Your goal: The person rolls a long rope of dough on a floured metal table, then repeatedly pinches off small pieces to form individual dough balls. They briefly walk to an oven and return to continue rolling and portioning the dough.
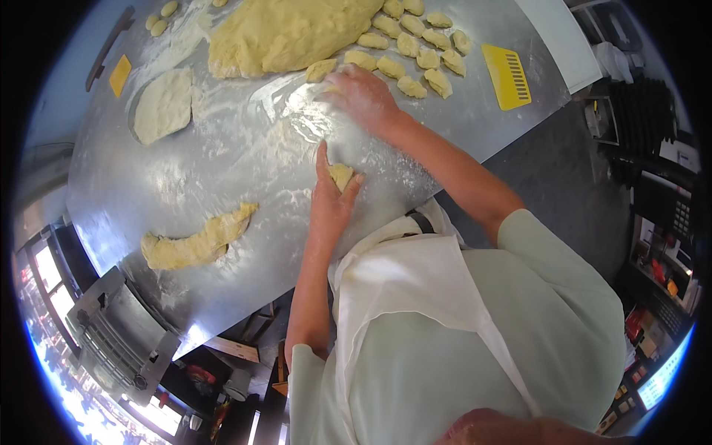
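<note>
My left hand [330, 204] rests low over the steel table, its thumb and fingers around a small lump of yellow dough [341, 176]. One finger points away from me. Farther off, my right hand [364, 97] is bent down at the table beside a small dough piece [321, 70]. Blur and the hand itself hide whether its fingers hold any dough. Just beyond lies a large mass of yellow dough [278, 39]. Several small cut dough pieces [409, 45] are spread to its right.
A yellow slotted scraper [507, 78] lies at the right, and a smaller yellow scraper [120, 75] at far left. Nearby sits a flat floured pale slab [164, 105]. A long dough strip [197, 239] lies left of me. A metal roller machine [119, 334] stands beyond the table's left corner.
</note>
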Tool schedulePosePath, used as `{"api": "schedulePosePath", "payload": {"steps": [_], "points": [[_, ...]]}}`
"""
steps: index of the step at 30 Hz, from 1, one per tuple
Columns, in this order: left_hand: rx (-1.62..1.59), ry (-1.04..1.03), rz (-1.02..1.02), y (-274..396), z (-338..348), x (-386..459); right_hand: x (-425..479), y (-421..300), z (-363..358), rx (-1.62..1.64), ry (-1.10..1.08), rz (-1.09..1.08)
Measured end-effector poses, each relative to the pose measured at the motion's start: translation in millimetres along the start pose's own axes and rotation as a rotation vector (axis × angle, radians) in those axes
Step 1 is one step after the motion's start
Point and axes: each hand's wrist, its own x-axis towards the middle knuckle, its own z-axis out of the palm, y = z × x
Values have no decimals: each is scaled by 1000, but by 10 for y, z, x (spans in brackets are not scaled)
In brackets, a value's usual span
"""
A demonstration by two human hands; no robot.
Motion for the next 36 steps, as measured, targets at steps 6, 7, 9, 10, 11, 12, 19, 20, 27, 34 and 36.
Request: {"api": "schedulePosePath", "payload": {"steps": [6,7,9,10,11,12,19,20,27,34,36], "points": [[276,187,309,-486,-102,-49,-284,-501,-603,471,-141,392],[317,223,359,-424,-116,-55,-451,-537,-592,477,-341,327],[344,244,430,-325,-186,-100,-786,-695,-500,661,-682,373],[332,224,454,-297,-229,-107,-880,-821,-469,845,-816,489],[320,203,477,-271,-267,-110,-884,-910,-451,896,-767,498],[352,246,503,-277,-305,-135,-931,-1018,-402,959,-717,517],[-154,-163,214,-488,-553,-293,-1224,-1395,-458,867,-523,484],[-272,-204,105,-507,-488,-296,-1241,-1446,-496,791,-518,432],[-257,-383,157,-559,-358,-256,-1292,-1426,-577,299,-365,195],[-281,-343,168,-427,-151,-93,-1191,-1179,-611,443,-253,383],[-149,-268,245,-372,-39,-14,-1136,-985,-546,371,-199,442]]}}
